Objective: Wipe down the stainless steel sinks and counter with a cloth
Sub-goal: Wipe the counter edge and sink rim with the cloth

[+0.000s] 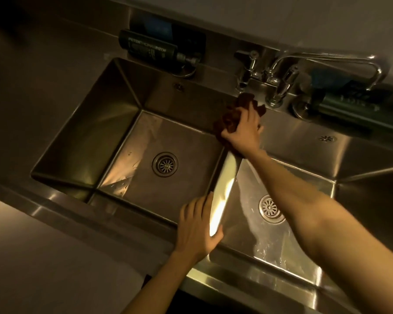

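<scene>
right hand [243,130] grips cloth [228,120] | left hand [197,227] rests on sink divider [222,189]

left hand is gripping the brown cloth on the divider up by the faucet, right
No, the right hand grips the brown cloth on the divider up by the faucet; the head view shows it. The left hand rests at the divider's near end.

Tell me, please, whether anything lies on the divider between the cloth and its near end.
Yes: the left hand rests on the near end of the divider, in the path of the cloth. The right hand grips it at the far end, below the faucet. The strip between looks bare.
</scene>
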